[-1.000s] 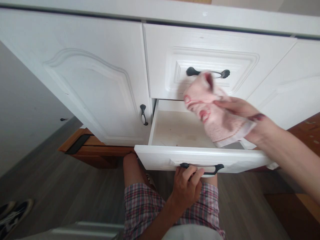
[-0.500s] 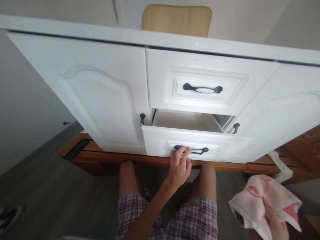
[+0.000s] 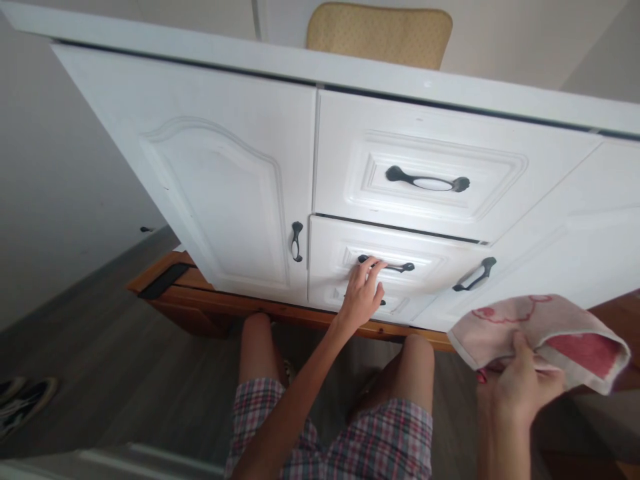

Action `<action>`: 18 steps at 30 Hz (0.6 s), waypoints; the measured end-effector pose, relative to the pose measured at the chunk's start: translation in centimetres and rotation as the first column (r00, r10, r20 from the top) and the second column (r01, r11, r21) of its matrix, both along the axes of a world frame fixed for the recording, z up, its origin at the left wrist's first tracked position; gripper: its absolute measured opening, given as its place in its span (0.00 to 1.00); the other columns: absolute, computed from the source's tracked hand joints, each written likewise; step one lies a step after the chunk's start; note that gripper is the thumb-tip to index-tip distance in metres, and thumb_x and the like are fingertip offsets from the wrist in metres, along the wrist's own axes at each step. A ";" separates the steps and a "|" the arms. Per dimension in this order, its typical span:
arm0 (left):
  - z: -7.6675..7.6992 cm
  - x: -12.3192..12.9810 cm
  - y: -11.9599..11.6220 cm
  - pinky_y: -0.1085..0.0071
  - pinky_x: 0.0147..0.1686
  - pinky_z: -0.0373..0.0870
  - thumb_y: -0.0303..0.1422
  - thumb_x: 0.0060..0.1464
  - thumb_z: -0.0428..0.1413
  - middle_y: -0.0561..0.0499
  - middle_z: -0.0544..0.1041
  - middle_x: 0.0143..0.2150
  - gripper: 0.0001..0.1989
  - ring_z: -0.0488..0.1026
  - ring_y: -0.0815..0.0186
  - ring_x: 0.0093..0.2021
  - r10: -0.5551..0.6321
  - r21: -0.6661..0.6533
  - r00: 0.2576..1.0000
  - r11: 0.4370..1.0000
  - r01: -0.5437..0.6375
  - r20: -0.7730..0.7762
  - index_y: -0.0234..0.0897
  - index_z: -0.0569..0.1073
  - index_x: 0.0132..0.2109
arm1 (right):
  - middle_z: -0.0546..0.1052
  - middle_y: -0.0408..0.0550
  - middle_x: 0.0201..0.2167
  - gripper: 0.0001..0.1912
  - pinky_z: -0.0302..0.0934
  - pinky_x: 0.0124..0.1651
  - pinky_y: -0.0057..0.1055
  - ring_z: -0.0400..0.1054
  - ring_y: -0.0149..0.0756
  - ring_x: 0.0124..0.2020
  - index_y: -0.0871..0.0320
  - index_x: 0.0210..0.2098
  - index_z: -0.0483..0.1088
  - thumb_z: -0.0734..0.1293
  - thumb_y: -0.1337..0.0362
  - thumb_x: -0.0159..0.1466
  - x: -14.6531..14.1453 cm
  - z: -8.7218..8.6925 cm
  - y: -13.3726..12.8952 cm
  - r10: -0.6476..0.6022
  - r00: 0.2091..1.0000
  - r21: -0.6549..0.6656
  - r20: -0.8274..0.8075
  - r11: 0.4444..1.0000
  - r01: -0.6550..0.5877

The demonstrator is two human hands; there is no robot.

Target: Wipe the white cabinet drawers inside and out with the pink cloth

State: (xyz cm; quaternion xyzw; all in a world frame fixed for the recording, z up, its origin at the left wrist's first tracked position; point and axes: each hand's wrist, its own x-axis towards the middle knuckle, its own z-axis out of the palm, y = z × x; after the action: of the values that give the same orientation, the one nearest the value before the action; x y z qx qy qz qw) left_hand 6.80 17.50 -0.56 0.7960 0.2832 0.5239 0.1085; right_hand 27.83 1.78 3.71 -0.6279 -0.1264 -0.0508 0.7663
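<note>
Just below the middle of the view, my left hand [image 3: 361, 293] has its fingers hooked over the left end of a dark drawer handle [image 3: 400, 269]. That handle is on the middle drawer [image 3: 430, 280], whose front sits flush with the white cabinet [image 3: 220, 173]. Above it is the top drawer [image 3: 490, 193], closed, with a black and white handle [image 3: 430, 181]. At the right, my right hand [image 3: 525, 380] grips a pink cloth [image 3: 515, 313] with red markings, folded and bunched. The cloth hangs in front of the right cabinet door.
A tan woven chair back [image 3: 380, 33] rises behind the cabinet top. Door handles [image 3: 297, 241] flank the drawers. The cabinet stands on a wooden base [image 3: 260, 315]. My knees are close to it. Shoes [image 3: 25, 403] lie on the floor at left.
The middle drawer, pulled out before, is now pushed in, with my left hand still at its handle. My right hand and the cloth have come up and nearer the cabinet. The view shifted slightly.
</note>
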 end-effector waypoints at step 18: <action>-13.6 -10.4 -4.9 0.59 0.56 0.79 0.24 0.71 0.46 0.43 0.76 0.54 0.17 0.79 0.59 0.55 0.403 -0.236 0.915 0.888 -0.395 -0.013 0.38 0.78 0.53 | 0.52 0.62 0.80 0.43 0.48 0.78 0.61 0.42 0.52 0.82 0.65 0.79 0.54 0.49 0.74 0.64 -14.1 2.8 17.0 0.120 0.777 -0.153 0.618 0.988 -0.031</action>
State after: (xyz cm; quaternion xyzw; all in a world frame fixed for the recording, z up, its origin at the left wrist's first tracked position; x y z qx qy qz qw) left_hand -3.63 12.63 -14.19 0.6930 0.4981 0.5123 0.0964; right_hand 13.71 18.79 6.51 -0.6197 -0.4016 -0.2169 0.6384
